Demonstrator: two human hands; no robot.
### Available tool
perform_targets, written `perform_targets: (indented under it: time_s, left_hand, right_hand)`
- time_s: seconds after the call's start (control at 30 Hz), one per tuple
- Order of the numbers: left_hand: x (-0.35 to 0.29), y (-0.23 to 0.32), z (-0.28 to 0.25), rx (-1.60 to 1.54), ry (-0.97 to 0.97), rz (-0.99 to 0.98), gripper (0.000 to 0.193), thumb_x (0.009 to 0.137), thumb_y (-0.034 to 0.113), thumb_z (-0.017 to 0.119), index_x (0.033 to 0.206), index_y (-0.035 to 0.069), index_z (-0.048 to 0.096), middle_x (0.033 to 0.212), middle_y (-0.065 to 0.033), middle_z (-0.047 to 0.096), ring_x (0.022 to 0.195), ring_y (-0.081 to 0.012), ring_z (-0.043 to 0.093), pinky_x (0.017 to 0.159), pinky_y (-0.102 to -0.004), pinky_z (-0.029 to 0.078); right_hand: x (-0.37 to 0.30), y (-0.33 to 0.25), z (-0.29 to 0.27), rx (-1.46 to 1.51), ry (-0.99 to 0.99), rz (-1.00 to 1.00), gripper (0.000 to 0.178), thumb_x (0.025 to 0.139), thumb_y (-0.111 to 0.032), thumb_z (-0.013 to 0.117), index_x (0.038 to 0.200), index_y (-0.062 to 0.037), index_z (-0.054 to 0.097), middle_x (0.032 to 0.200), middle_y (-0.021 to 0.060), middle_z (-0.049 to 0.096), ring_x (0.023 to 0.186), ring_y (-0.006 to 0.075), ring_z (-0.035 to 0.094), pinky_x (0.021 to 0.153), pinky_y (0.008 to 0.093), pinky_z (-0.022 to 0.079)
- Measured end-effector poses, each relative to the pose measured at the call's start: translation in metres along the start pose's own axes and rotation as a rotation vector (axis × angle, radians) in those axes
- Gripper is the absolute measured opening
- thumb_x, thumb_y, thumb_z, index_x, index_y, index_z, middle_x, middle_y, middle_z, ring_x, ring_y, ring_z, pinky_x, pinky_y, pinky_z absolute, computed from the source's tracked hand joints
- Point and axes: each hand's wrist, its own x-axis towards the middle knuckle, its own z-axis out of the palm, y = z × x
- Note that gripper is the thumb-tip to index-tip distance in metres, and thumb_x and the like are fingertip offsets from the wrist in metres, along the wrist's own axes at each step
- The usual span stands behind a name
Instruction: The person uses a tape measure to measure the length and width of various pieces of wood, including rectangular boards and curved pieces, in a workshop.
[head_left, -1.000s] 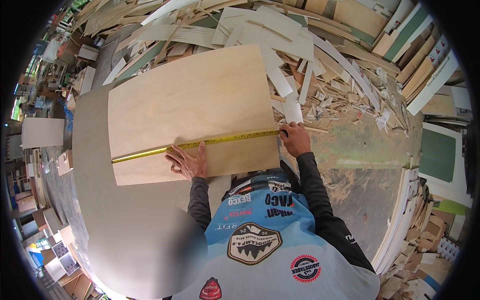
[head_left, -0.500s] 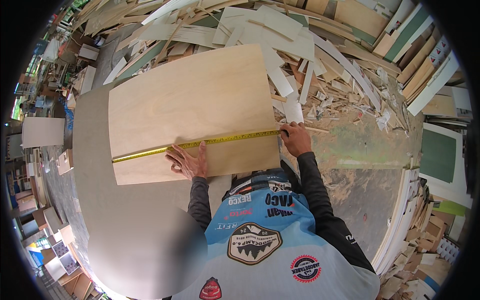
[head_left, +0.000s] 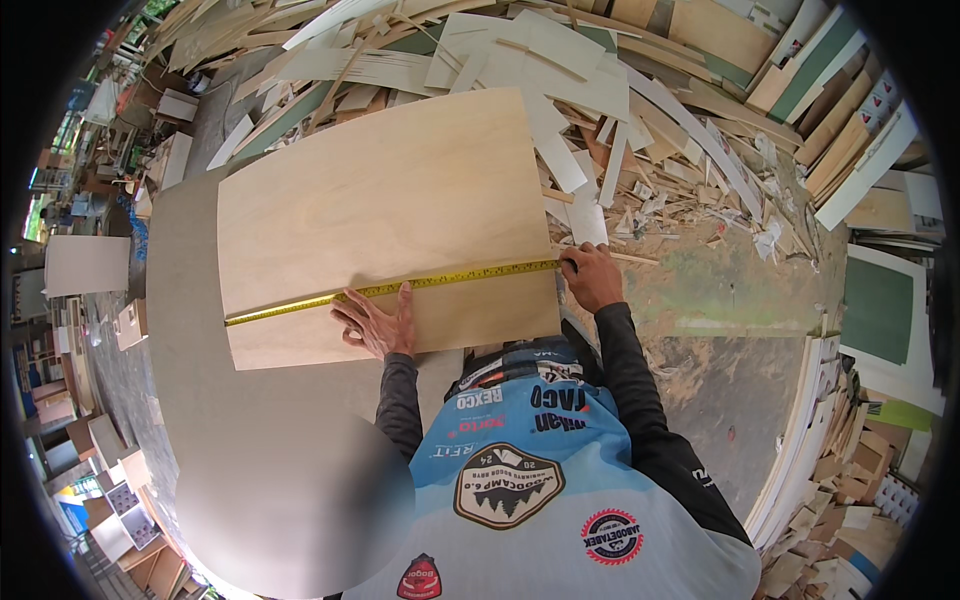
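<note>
A pale plywood sheet lies flat on a grey work surface. Across its near part stretches a yellow tape measure blade, from the sheet's left edge to just past its right edge. My left hand rests on the plywood with fingers spread, the index finger and thumb touching the blade. At the right edge my right hand is closed around the right end of the tape measure; its case, if there, is hidden by the fingers.
Offcuts and thin boards are heaped beyond the sheet. Wood scraps litter the floor to the right. Panels lean at the far right, and boxes stand along the left. A blurred round patch covers the lower left.
</note>
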Motion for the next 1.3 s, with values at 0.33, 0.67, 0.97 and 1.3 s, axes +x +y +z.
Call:
perform_targets:
  time_s: [0.33, 0.67, 0.97, 1.3]
  left_hand:
    - [-0.0002, 0.0004, -0.0004, 0.015, 0.003, -0.001, 0.12, 0.071, 0.088, 0.044, 0.153, 0.009, 0.005, 0.158, -0.0231, -0.003, 0.147, -0.0365, -0.005, 0.111, -0.0593, 0.005]
    - [-0.0002, 0.0015, -0.002, 0.028, -0.006, -0.008, 0.121, 0.071, 0.087, 0.044, 0.153, 0.008, 0.006, 0.158, -0.023, -0.003, 0.147, -0.0366, -0.006, 0.111, -0.0591, 0.004]
    - [-0.0004, 0.0012, -0.0019, 0.009, -0.003, -0.005, 0.121, 0.07, 0.088, 0.044, 0.153, 0.008, 0.006, 0.158, -0.0231, -0.003, 0.147, -0.0366, -0.006, 0.111, -0.0602, 0.004]
    - [0.0001, 0.0, -0.0001, 0.012, 0.0, -0.004, 0.12, 0.071, 0.087, 0.044, 0.153, 0.009, 0.006, 0.158, -0.0228, -0.003, 0.147, -0.0368, -0.006, 0.111, -0.0604, 0.004]
  right_hand:
    - [0.0004, 0.0013, 0.002, 0.003, 0.002, 0.0, 0.018, 0.085, -0.026, 0.058, 0.095, -0.0163, 0.069, 0.093, 0.0067, 0.064, 0.095, 0.0304, 0.055, 0.081, 0.0427, 0.048]
    - [-0.0006, -0.0024, -0.0021, 0.008, -0.013, 0.015, 0.018, 0.086, -0.025, 0.057, 0.095, -0.0134, 0.068, 0.094, 0.0069, 0.064, 0.093, 0.0305, 0.055, 0.083, 0.0417, 0.046]
    - [-0.0003, -0.0007, -0.0003, 0.001, -0.002, 0.002, 0.018, 0.085, -0.026, 0.059, 0.095, -0.0155, 0.069, 0.093, 0.0067, 0.063, 0.096, 0.0303, 0.055, 0.08, 0.0429, 0.048]
    - [0.0, -0.0003, 0.0004, -0.007, -0.001, 0.005, 0.018, 0.085, -0.026, 0.059, 0.095, -0.016, 0.07, 0.094, 0.0065, 0.064, 0.096, 0.0295, 0.055, 0.081, 0.0421, 0.048]
